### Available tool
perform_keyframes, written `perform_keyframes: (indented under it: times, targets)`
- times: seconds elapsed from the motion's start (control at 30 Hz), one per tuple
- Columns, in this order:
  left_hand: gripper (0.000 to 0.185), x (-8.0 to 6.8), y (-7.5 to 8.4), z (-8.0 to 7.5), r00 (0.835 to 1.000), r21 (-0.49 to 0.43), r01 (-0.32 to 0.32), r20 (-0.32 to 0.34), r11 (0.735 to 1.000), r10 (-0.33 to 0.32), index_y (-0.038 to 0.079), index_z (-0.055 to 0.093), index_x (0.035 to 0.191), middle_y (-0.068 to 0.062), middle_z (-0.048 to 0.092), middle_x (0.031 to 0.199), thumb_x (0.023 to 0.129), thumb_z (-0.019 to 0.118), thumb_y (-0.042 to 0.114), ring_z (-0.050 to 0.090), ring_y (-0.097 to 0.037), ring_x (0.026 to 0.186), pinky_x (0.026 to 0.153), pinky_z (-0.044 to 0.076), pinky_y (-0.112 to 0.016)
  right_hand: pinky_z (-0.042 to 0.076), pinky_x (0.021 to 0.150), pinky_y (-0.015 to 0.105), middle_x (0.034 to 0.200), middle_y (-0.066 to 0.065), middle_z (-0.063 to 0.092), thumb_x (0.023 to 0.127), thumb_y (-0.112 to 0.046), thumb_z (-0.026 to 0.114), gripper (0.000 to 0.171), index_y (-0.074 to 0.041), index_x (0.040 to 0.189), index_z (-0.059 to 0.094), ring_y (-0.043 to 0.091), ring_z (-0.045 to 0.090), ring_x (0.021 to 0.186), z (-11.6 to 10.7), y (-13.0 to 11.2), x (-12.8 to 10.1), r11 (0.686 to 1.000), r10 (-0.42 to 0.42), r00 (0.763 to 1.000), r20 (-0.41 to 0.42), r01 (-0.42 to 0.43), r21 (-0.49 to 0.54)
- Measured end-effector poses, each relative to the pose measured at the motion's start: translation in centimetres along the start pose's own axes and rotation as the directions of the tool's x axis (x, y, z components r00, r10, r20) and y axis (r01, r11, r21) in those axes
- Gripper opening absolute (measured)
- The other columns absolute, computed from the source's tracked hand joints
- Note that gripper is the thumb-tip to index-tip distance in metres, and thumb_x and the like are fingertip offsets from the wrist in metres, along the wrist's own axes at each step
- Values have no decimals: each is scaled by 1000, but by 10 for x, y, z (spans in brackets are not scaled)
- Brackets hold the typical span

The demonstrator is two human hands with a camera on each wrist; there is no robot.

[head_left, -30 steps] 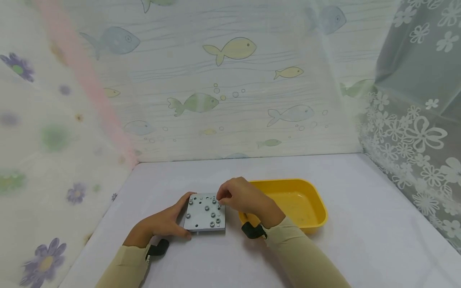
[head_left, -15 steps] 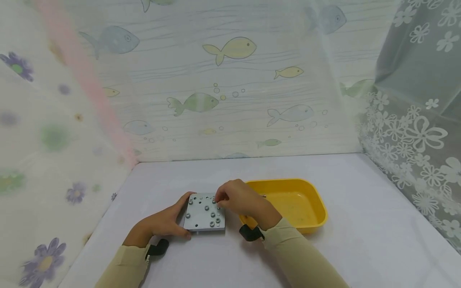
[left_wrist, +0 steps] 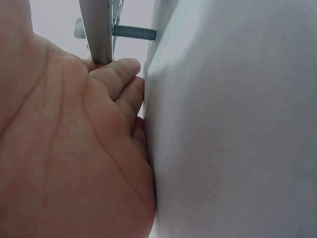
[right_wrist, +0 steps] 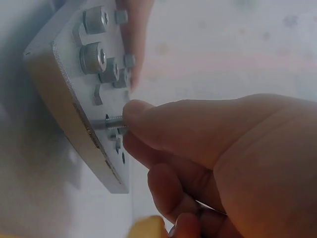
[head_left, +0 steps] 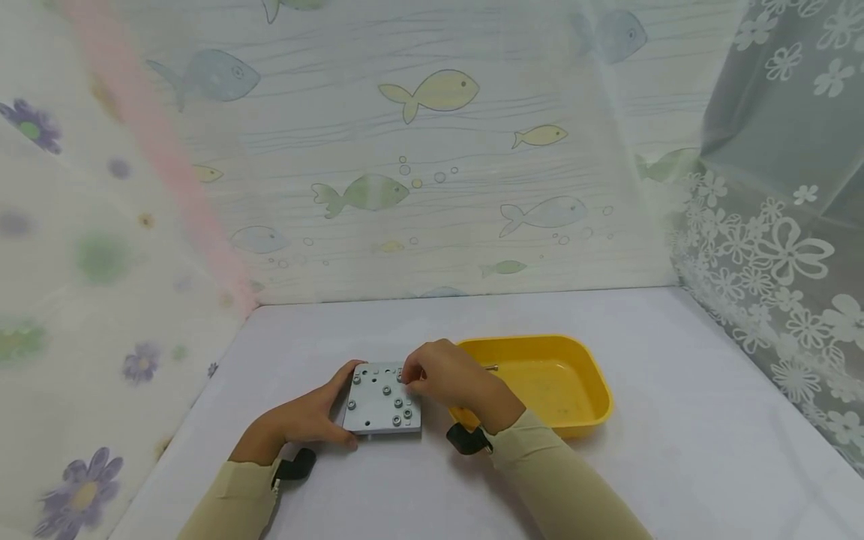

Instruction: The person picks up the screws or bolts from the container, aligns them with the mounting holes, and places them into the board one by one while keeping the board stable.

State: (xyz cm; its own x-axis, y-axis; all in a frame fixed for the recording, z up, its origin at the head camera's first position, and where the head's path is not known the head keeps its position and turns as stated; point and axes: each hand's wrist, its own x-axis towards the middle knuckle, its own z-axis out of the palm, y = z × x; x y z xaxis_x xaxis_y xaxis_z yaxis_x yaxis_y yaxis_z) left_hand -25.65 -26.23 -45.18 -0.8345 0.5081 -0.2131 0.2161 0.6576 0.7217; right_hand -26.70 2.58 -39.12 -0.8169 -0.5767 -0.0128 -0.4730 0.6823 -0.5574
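- Pinched between the thumb and forefinger of the right hand (head_left: 451, 375) is a small threaded screw (right_wrist: 110, 122), and its tip stands in a hole of the grey metal plate (head_left: 382, 399)
- In the right wrist view the fingertips (right_wrist: 136, 110) are closed on the head end of the screw, and the thread shows between them and the plate surface
- The left hand (head_left: 307, 414) holds the plate at its left edge, with the thumb at the near corner and the fingers curled around the far corner
- In the left wrist view the fingers (left_wrist: 121, 69) press against the plate edge (left_wrist: 96, 29), and one bolt (left_wrist: 133, 32) passes through the plate and points to the white table cover (left_wrist: 233, 129)
- The plate lies on the table (head_left: 675, 420), between the two hands, and several screws with round heads already stand in it
- The yellow tray (head_left: 594, 420) is just beside the plate on the right, partly behind the right hand; one small metal piece (head_left: 490, 367) lies near its left rim
- Both arms wear beige sleeves (head_left: 553, 480), and a black strap (head_left: 462, 441) is at the right wrist
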Motion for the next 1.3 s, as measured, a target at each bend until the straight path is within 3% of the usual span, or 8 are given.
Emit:
perform_keyframes:
  times: [0.37, 0.73, 1.0, 1.3]
  targets:
    - [136, 1, -1, -2, 1000, -5, -6, -5, 1000, 6, 27, 5, 165, -2, 15, 172, 64, 96, 35, 15, -30, 159, 124, 15, -62, 51, 78, 22, 86, -16, 66, 93, -22, 79, 4, -26, 94, 77, 9, 58, 86, 4, -2, 3, 996, 20, 1000, 5, -19, -82]
    - [137, -1, -1, -2, 1000, -22, 1, -2, 1000, -1, 28, 4, 166, -2, 14, 172, 64, 96, 34, 13, -31, 160, 124, 13, -63, 51, 78, 22, 87, -16, 67, 95, -22, 77, 4, -24, 97, 79, 9, 59, 87, 4, -1, 4, 998, 8, 1000, 1, -8, -62]
    - [136, -1, 0, -1, 1000, -16, 18, 3, 1000, -18, 29, 5, 166, -1, 15, 172, 64, 95, 35, 15, -30, 159, 124, 15, -62, 51, 78, 23, 87, -14, 67, 96, -20, 75, 9, -19, 103, 79, 11, 59, 87, -6, -3, 2, 999, -51, 999, -5, 51, -8]
    - [136, 3, -2, -1, 1000, -31, 10, 5, 999, -10, 28, 6, 165, 0, 15, 172, 63, 96, 34, 14, -29, 159, 124, 12, -63, 51, 80, 26, 89, -14, 67, 96, -21, 74, 10, -19, 105, 78, 11, 59, 87, -25, 1, -3, 995, -65, 998, -25, 63, -78]
